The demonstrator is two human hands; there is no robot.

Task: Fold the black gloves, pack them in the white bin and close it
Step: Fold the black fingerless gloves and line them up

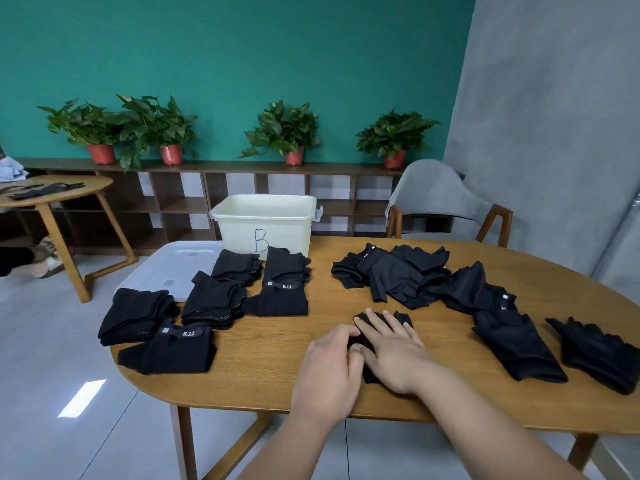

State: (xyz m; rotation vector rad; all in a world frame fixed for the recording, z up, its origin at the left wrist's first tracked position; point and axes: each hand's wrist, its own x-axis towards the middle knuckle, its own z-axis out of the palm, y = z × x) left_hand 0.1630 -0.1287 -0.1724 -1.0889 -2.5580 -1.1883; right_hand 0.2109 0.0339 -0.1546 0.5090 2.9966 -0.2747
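Gloves (394, 277) on wooden table (263, 368), teal wall (242, 46)

In front of the white bin (242, 230) and to its right, mostly covered by the flat right hand (394, 351): one black glove (408, 319), only its far end and a near corner showing. Tucked out of sight at that glove's edge: the fingertips of the left hand (329, 362); cannot tell whether pinching. Cannot see the bin's floor past its front wall. Left of the bin, partly buried under folded stacks (214, 299): the lid (166, 268). Far right of the bin, cut by the picture's edge: the last glove pile (602, 351). Cannot read the small tags (504, 297) on the loose heap (398, 275) right of the bin.
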